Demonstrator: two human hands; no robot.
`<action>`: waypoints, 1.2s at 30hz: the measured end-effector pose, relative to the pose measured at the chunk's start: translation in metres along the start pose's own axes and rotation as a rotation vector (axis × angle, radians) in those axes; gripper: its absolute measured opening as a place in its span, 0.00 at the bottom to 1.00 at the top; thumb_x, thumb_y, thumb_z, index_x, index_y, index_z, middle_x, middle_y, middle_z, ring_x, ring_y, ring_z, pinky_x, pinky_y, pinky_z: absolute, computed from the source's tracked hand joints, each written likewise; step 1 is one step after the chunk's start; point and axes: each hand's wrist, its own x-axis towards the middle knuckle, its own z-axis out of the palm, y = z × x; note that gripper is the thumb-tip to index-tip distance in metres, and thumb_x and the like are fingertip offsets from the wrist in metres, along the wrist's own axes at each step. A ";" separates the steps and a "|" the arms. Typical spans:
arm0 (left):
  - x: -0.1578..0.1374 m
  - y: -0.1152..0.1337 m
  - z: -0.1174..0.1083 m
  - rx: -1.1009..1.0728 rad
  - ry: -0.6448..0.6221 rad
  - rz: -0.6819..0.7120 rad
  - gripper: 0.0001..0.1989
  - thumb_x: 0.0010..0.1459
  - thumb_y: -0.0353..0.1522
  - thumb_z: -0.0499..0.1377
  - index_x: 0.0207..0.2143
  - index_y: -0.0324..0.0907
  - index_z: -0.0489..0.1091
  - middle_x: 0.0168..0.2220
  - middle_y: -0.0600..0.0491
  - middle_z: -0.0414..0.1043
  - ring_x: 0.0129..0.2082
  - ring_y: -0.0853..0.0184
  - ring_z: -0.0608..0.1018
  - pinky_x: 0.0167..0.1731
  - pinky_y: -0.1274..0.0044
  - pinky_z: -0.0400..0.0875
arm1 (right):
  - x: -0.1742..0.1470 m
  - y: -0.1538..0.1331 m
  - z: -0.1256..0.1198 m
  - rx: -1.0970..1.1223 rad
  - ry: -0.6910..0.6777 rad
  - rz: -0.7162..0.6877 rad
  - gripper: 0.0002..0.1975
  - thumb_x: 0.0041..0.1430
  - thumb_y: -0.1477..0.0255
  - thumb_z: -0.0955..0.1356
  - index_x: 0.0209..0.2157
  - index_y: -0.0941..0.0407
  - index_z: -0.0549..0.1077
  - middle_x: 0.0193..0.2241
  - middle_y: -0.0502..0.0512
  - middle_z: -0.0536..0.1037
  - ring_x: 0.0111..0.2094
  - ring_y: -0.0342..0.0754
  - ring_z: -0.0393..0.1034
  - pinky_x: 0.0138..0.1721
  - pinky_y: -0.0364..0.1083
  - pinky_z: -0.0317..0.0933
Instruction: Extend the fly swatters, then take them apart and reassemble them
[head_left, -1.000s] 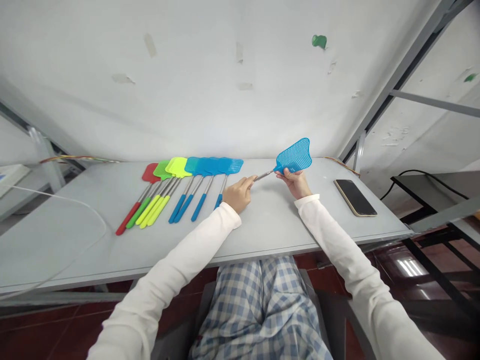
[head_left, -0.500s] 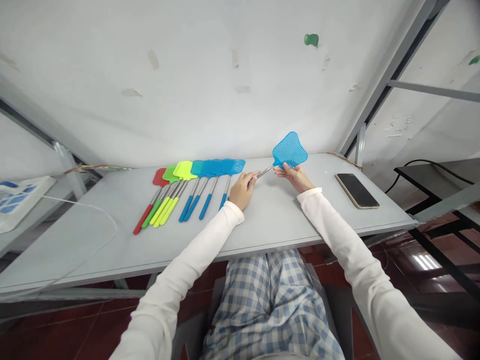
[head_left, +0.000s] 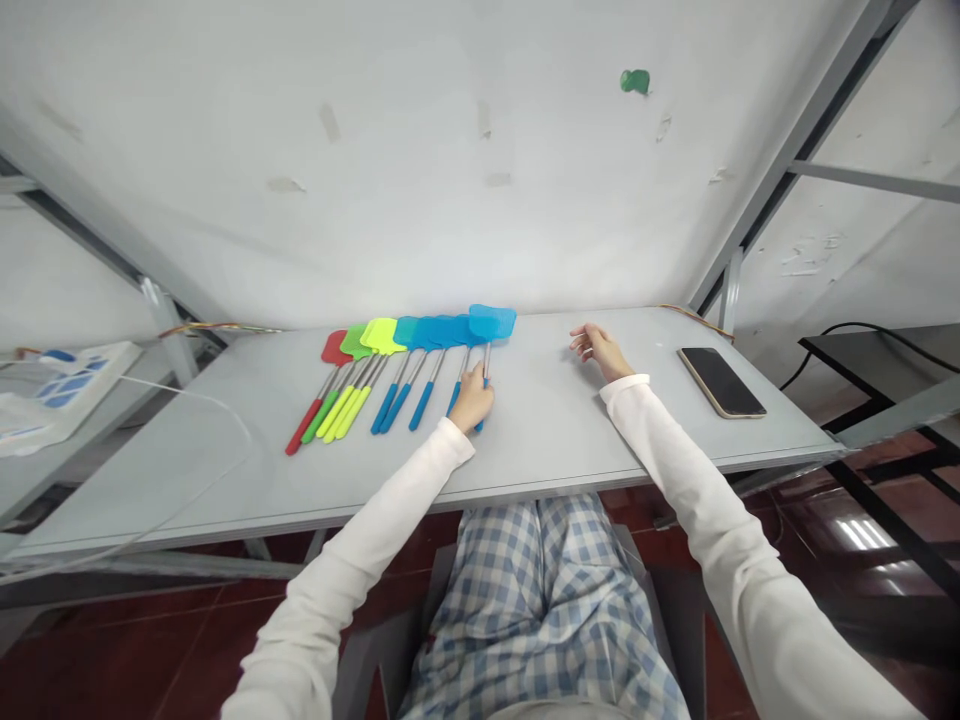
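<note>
My left hand is closed around the handle of a blue fly swatter, at the right end of a row on the table. Its mesh head overlaps the neighbouring blue heads, and part of its handle is hidden by my fingers. Leftward in the row lie several more blue fly swatters, two or more yellow ones, a green one and a red one, handles toward me and heads near the wall. My right hand hovers over the table with fingers apart and slightly curled, holding nothing.
A phone lies on the grey table to the right. On the left, a white cord crosses the tabletop, and a white and blue object sits on a neighbouring surface. A white wall rises behind.
The blue fly swatter has moved left and down to the end of the row, carried by my left hand. My right hand has let go of its head and stays at the right.
</note>
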 end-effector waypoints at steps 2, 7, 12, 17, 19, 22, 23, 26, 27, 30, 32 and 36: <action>0.001 -0.002 0.000 0.205 0.018 0.014 0.28 0.51 0.22 0.52 0.56 0.38 0.65 0.46 0.41 0.68 0.53 0.56 0.69 0.56 0.65 0.62 | 0.000 0.001 0.001 -0.020 0.010 0.020 0.17 0.62 0.58 0.62 0.30 0.57 0.72 0.23 0.51 0.74 0.22 0.39 0.64 0.21 0.39 0.56; -0.004 -0.001 0.005 0.535 0.022 0.016 0.32 0.54 0.24 0.49 0.63 0.33 0.55 0.55 0.37 0.63 0.57 0.50 0.65 0.59 0.61 0.56 | -0.002 -0.002 0.004 -0.055 0.039 0.054 0.13 0.64 0.67 0.59 0.31 0.57 0.71 0.21 0.49 0.73 0.20 0.38 0.63 0.21 0.39 0.55; -0.012 0.003 0.003 0.726 0.029 0.107 0.30 0.57 0.29 0.48 0.63 0.35 0.57 0.57 0.37 0.63 0.56 0.48 0.64 0.55 0.60 0.60 | -0.003 -0.003 0.005 -0.070 0.072 0.077 0.07 0.62 0.68 0.61 0.34 0.55 0.68 0.20 0.47 0.73 0.20 0.39 0.62 0.21 0.39 0.55; -0.004 0.006 -0.013 0.805 -0.024 0.195 0.33 0.60 0.35 0.48 0.66 0.35 0.51 0.64 0.37 0.54 0.61 0.47 0.59 0.58 0.58 0.56 | 0.000 0.002 0.005 -0.097 0.072 0.068 0.07 0.59 0.65 0.63 0.34 0.53 0.66 0.20 0.46 0.72 0.20 0.40 0.62 0.20 0.39 0.54; 0.003 0.006 -0.022 0.845 -0.160 0.233 0.32 0.61 0.39 0.47 0.67 0.43 0.50 0.68 0.43 0.46 0.66 0.47 0.53 0.60 0.55 0.51 | 0.002 0.004 0.004 -0.100 0.086 0.068 0.09 0.57 0.63 0.64 0.35 0.53 0.64 0.20 0.45 0.72 0.20 0.40 0.62 0.20 0.39 0.54; 0.012 0.002 -0.033 0.872 -0.385 0.196 0.30 0.63 0.44 0.44 0.67 0.53 0.50 0.70 0.51 0.41 0.69 0.50 0.45 0.62 0.53 0.46 | 0.004 0.007 0.004 -0.090 0.106 0.074 0.13 0.55 0.62 0.66 0.38 0.51 0.59 0.20 0.43 0.72 0.19 0.40 0.62 0.20 0.40 0.54; 0.013 0.000 -0.035 0.869 -0.419 0.183 0.30 0.63 0.45 0.43 0.67 0.54 0.50 0.70 0.53 0.40 0.69 0.50 0.45 0.62 0.52 0.45 | 0.004 0.008 0.004 -0.086 0.105 0.076 0.14 0.54 0.63 0.66 0.38 0.51 0.58 0.20 0.43 0.72 0.19 0.40 0.62 0.20 0.40 0.54; 0.015 -0.006 -0.040 0.846 -0.410 0.206 0.29 0.63 0.47 0.41 0.67 0.57 0.49 0.70 0.55 0.41 0.69 0.51 0.44 0.62 0.51 0.42 | 0.004 0.008 0.004 -0.082 0.099 0.078 0.14 0.55 0.65 0.65 0.39 0.50 0.56 0.20 0.42 0.71 0.18 0.40 0.61 0.20 0.40 0.54; 0.014 -0.008 -0.041 0.837 -0.402 0.217 0.29 0.63 0.47 0.40 0.66 0.58 0.49 0.70 0.56 0.41 0.69 0.51 0.44 0.62 0.51 0.42 | 0.003 0.008 0.004 -0.085 0.100 0.079 0.13 0.55 0.66 0.64 0.39 0.50 0.55 0.20 0.41 0.71 0.18 0.40 0.61 0.20 0.40 0.53; 0.013 -0.012 -0.046 0.820 -0.395 0.202 0.29 0.63 0.49 0.40 0.66 0.61 0.49 0.70 0.60 0.40 0.69 0.47 0.41 0.62 0.48 0.38 | 0.001 0.006 0.005 -0.101 0.101 0.083 0.11 0.56 0.69 0.62 0.39 0.51 0.55 0.20 0.41 0.71 0.18 0.41 0.60 0.20 0.40 0.53; 0.013 -0.012 -0.049 0.814 -0.402 0.164 0.29 0.62 0.50 0.39 0.66 0.63 0.47 0.70 0.62 0.38 0.69 0.44 0.39 0.60 0.45 0.34 | 0.001 0.005 0.006 -0.113 0.097 0.083 0.11 0.55 0.69 0.62 0.39 0.51 0.55 0.20 0.42 0.71 0.18 0.41 0.60 0.20 0.40 0.53; 0.013 -0.012 -0.055 0.801 -0.416 0.122 0.29 0.62 0.51 0.38 0.66 0.66 0.46 0.70 0.63 0.35 0.68 0.41 0.39 0.55 0.38 0.32 | 0.001 0.006 0.006 -0.123 0.098 0.078 0.12 0.54 0.69 0.63 0.39 0.51 0.55 0.20 0.41 0.71 0.18 0.40 0.61 0.20 0.40 0.53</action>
